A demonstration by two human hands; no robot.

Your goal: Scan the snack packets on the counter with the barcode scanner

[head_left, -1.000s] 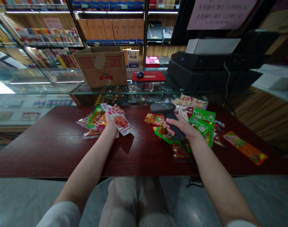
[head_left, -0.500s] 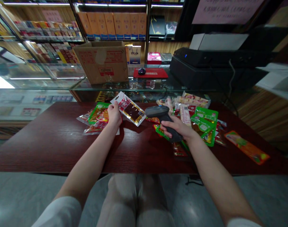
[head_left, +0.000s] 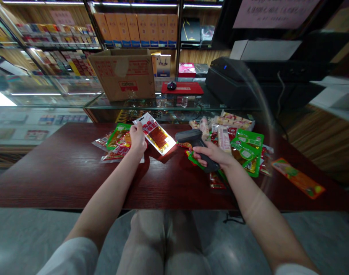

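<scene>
My left hand [head_left: 138, 138] pinches the upper left corner of a snack packet [head_left: 157, 134], silver-white with red print and a brown-gold window. The packet is tilted above the table and brightly lit. My right hand [head_left: 207, 154] is wrapped round the handle of a dark barcode scanner [head_left: 191, 138], whose head points left at the packet, a small gap apart. Under and behind my left hand lies a small pile of packets [head_left: 117, 141], green and red. Beside and behind my right hand is a larger heap of green packets [head_left: 247, 151] and pale wrapped sticks [head_left: 224, 139].
The dark red wooden table [head_left: 77, 172] spans the front. An orange packet [head_left: 299, 177] lies at its right. Behind, a glass counter bears a cardboard box [head_left: 125, 74], a mouse [head_left: 171, 86] on a red mat [head_left: 193, 88], and a black machine [head_left: 237, 82]. Stocked shelves stand beyond.
The scanner's light now falls on the packet, which was dark before, and a reddish glow shows at its lower right corner. Both hands have hardly moved.
</scene>
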